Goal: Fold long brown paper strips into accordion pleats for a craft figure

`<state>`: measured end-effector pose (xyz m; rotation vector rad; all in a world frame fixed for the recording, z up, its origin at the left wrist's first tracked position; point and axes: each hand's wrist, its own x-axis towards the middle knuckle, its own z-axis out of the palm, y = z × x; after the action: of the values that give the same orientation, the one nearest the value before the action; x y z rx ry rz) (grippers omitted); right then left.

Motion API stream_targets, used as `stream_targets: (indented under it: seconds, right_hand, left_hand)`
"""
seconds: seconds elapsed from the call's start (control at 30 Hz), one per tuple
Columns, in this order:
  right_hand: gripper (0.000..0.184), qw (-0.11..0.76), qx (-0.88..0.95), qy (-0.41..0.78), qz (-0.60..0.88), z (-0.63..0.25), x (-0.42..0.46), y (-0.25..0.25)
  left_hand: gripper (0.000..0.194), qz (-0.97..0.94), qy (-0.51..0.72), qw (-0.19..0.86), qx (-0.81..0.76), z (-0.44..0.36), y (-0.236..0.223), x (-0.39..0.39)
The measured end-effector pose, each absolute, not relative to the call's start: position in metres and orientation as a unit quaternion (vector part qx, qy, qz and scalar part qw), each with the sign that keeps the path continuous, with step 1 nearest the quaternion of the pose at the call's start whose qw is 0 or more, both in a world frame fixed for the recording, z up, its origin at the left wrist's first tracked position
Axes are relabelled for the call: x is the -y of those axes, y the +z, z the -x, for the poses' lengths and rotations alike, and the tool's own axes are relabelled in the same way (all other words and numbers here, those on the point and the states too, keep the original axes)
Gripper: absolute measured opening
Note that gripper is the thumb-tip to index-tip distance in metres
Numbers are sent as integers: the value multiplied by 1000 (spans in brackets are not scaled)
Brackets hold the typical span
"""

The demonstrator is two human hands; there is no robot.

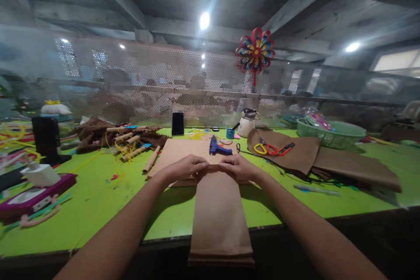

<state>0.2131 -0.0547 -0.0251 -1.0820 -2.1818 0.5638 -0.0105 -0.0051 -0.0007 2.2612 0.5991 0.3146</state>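
A long strip of brown kraft paper (219, 214) runs from the table's middle over its front edge toward me. My left hand (185, 168) and my right hand (238, 167) both pinch the strip's far end, fingertips almost meeting at the middle. The far end rests on a larger brown sheet (179, 148). A blue glue gun (218, 148) lies just beyond my hands on that sheet.
Red-and-yellow scissors (272, 148) lie on brown paper (328, 157) at the right, by a green basket (331, 133). Rolled paper sticks (134, 142) are piled at the left. A black phone (177, 123) stands at the back; a paper pinwheel (255, 52) hangs on the mesh screen.
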Motion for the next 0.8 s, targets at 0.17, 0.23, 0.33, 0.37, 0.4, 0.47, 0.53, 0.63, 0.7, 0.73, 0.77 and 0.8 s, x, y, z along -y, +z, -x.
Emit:
stream_targets:
  seconds: [0.17, 0.23, 0.33, 0.37, 0.4, 0.47, 0.53, 0.63, 0.7, 0.73, 0.77, 0.8]
  right_hand:
    - [34, 306, 824, 229, 419, -212, 53, -27]
    - [33, 306, 821, 234, 421, -211, 53, -29]
    - [31, 310, 822, 236, 416, -210, 51, -31]
    - [31, 311, 822, 232, 416, -210, 51, -32]
    - [31, 310, 823, 228, 417, -210, 51, -32]
    - [31, 304, 825, 218, 423, -210, 51, -34]
    - [32, 295, 830, 202, 428, -210, 51, -36]
    - [31, 294, 837, 175, 428, -209, 48, -40]
    - [30, 304, 839, 154, 424, -209, 46, -43]
    - [29, 311, 839, 141, 423, -209, 45, -43]
    - [29, 316, 839, 127, 423, -209, 44, -44]
    - [29, 321, 839, 116, 425, -209, 44, -44]
  left_hand:
    - [40, -880, 130, 371, -267, 12, -6, 4]
    - [41, -880, 134, 366, -272, 11, -8, 3]
    - [41, -886, 133, 356, -267, 10, -9, 1]
    - [41, -889, 132, 348, -266, 10, -9, 0]
    - [40, -894, 131, 337, -266, 10, -9, -1]
    - [39, -904, 132, 307, -268, 10, -9, -4]
    - [36, -912, 135, 277, -270, 11, -9, -6]
    - [33, -923, 137, 244, -265, 12, -9, -10]
    - [32, -923, 135, 247, -261, 13, -10, -12]
    - [32, -921, 135, 255, -263, 13, -10, -12]
    - [32, -917, 134, 265, -265, 13, -9, -12]
    - [32, -914, 133, 275, -268, 13, -9, -12]
